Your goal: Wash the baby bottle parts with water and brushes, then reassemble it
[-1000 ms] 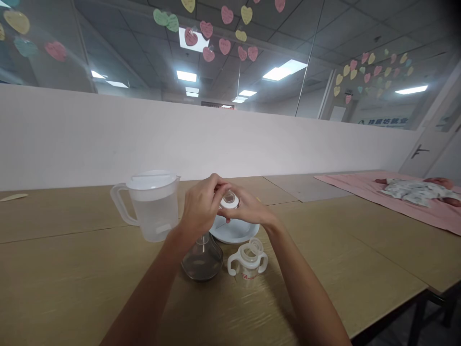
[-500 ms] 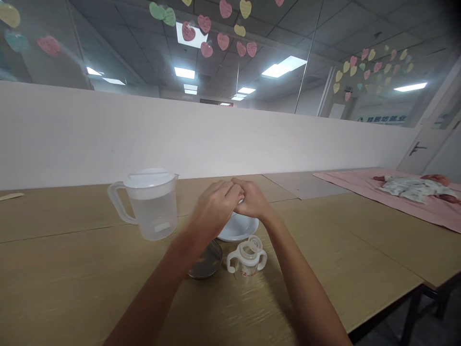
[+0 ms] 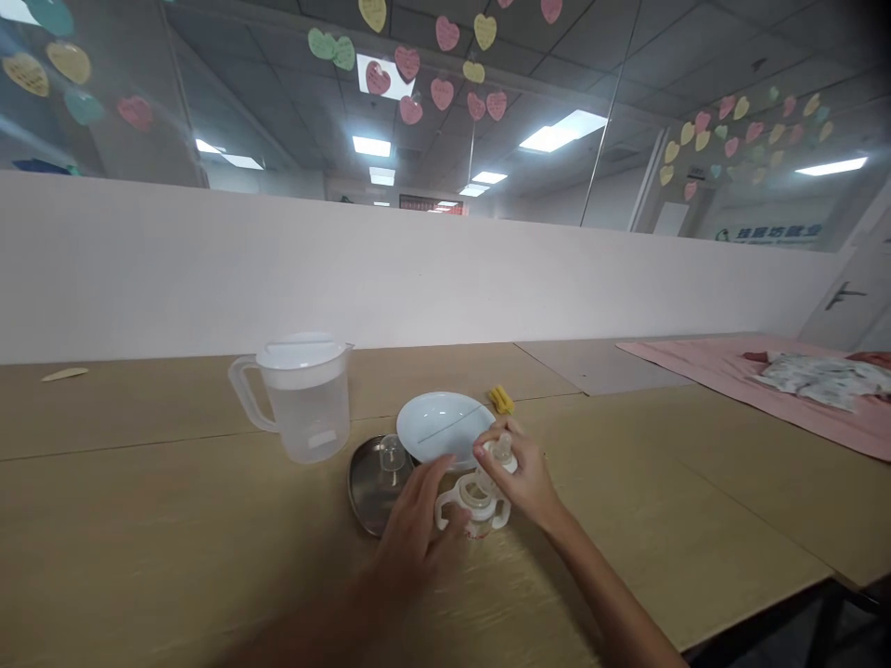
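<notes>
Over on the head view, pinching the white-collared teat [image 3: 502, 447] tip-up in the right hand [image 3: 527, 475], by the far right rim of the upright two-handled bottle [image 3: 480, 513], with the left hand [image 3: 416, 521] loosely spread alongside, visibly gripping nothing, near a metal tray [image 3: 367, 487] bearing a clear cap [image 3: 392, 453] and a white plate [image 3: 423, 409] crossed by a thin rod [image 3: 449, 424].

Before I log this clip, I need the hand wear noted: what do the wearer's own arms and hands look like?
The left hand and right hand are bare, with no gloves or rings to be seen. The right forearm shows no sleeve, watch or bracelet. The left forearm is blurred, but no sleeve shows there either.
</notes>
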{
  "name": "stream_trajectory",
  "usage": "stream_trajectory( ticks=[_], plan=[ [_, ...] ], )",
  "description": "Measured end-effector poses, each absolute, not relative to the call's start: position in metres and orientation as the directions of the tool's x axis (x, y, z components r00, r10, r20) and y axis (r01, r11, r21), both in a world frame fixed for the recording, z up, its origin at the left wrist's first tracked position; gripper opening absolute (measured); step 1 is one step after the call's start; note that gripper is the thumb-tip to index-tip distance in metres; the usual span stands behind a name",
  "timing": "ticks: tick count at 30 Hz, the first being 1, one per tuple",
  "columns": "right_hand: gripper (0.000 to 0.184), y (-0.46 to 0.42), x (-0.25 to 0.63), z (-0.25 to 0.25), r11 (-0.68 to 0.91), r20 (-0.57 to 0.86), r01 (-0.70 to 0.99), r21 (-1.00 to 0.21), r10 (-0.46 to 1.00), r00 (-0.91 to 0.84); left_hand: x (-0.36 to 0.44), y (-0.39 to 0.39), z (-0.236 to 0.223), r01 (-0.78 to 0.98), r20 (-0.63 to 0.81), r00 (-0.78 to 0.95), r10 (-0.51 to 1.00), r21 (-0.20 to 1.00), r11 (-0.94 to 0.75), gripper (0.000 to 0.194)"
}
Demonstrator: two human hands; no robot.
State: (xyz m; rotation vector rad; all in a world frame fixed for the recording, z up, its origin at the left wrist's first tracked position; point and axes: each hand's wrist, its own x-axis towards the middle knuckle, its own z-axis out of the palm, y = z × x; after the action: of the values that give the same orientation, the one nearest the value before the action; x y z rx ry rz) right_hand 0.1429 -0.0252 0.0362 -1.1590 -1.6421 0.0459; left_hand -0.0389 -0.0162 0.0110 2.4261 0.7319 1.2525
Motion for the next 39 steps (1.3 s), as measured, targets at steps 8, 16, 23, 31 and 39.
stream_trajectory(
  ticks=[8, 16, 23, 31, 39],
  plan=[
    [0.015, -0.031, 0.132, -0.011, 0.565, 0.736, 0.560, -0.606, 0.666, 0.124, -0.020, -0.027, -0.046, 0.346, 0.624, 0.480, 0.616, 0.511, -0.787, 0.073],
    [0.046, -0.028, 0.124, -0.039, 0.533, 0.723, 0.574, -0.621, 0.673, 0.158, -0.013, -0.027, -0.051, 0.374, 0.610, 0.368, 0.702, 0.594, -0.712, 0.062],
    [0.036, -0.033, 0.123, -0.042, 0.589, 0.817, 0.663, -0.463, 0.574, 0.061, -0.018, -0.027, -0.046, 0.372, 0.629, 0.381, 0.678, 0.567, -0.735, 0.061],
    [0.026, -0.031, 0.119, -0.039, 0.611, 0.843, 0.647, -0.456, 0.530, 0.095, -0.022, -0.022, -0.046, 0.393, 0.670, 0.397, 0.627, 0.493, -0.776, 0.058],
    [0.033, -0.032, 0.119, -0.043, 0.664, 0.839, 0.573, -0.481, 0.539, 0.080, -0.023, -0.023, -0.043, 0.378, 0.689, 0.366, 0.625, 0.504, -0.777, 0.058]
  ],
)
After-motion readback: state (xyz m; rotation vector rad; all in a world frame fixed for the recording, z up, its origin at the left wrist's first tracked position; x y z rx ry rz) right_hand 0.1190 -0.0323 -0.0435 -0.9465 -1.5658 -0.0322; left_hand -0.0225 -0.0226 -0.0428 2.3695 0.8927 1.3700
